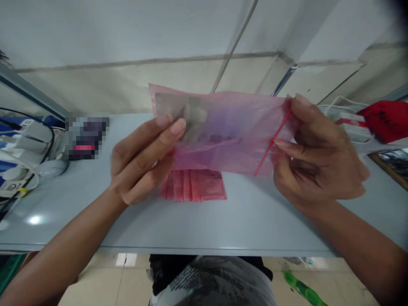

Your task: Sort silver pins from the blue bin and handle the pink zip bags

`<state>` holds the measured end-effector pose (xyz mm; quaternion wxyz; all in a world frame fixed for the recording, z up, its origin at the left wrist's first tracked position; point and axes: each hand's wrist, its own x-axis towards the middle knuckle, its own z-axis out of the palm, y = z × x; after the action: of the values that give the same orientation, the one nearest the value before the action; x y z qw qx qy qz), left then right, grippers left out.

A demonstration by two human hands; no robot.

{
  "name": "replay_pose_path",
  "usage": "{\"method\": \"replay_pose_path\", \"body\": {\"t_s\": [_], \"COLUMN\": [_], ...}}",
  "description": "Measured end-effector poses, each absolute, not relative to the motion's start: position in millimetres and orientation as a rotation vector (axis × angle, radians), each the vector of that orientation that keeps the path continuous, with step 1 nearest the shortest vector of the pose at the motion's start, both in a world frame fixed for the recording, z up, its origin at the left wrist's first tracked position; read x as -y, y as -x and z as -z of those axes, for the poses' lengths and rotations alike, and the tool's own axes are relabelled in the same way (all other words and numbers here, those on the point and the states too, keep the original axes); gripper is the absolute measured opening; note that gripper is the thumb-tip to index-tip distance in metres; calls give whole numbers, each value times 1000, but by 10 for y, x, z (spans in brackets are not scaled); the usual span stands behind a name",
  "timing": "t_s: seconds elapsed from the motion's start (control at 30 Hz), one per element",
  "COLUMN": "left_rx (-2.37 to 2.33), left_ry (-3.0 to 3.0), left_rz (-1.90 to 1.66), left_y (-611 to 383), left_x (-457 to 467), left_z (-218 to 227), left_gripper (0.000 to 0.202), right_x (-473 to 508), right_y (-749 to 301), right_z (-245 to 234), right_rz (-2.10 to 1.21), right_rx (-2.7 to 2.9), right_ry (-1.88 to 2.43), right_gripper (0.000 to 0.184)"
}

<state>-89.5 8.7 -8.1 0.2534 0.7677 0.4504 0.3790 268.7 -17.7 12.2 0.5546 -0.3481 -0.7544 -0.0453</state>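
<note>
A translucent pink zip bag (223,127) is held up above the table between both hands. Inside its left end shows a flat greyish item, too blurred to name. My left hand (149,157) pinches the bag's left end, thumb hidden behind it. At the right end, my right hand (318,157) grips the bag beside its red zip strip (273,142), with thumb and fingers closed on the edge. Below, several similar pink bags (197,187) lie overlapping on the grey table, partly covered by the raised bag.
White plugs and cables (28,144) crowd the table's left side, near a pixelated dark object (87,138). To the right are a red cloth-like item (385,121), a white box (353,127) and a dark brown-edged tray (390,168). A wall stands behind the table (239,225).
</note>
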Motion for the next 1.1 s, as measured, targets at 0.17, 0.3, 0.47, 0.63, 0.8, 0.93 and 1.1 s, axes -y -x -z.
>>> {"method": "replay_pose_path", "body": {"t_s": [0.17,0.3,0.47,0.63,0.8,0.93,1.1], "left_rx": [-1239,-1066,-1260,-1048,-846,-841,-986], "left_ry": [-2469,-2544,-2030,-2078,-1900,-1792,-1782], "left_rz": [-1128,-1571,-1655,-1376,-1195,-1111,-1179], "left_y": [753,449,210,120,64,24,-8], "left_x": [-72,-85,-61,78,150,143,139], "left_z": [83,-81,-116,-43,-68,-71,-84], "left_gripper": [16,7,23,21,49,54,38], "right_x": [41,-3,92,241,317,334,364], "right_y": [-2649,-2667,-2705,-2583,-2510,-2537,-2531], "right_z": [-68,0,-76,-163,-54,16,39], "right_rz": [157,56,-629,-862,-789,-867,-1028], "right_rx": [1724,1593,1662,1964,1927,1887,1919], "right_ry": [709,844,757,621,778,836,839], "right_gripper": [57,28,20,19,21,34,52]}}
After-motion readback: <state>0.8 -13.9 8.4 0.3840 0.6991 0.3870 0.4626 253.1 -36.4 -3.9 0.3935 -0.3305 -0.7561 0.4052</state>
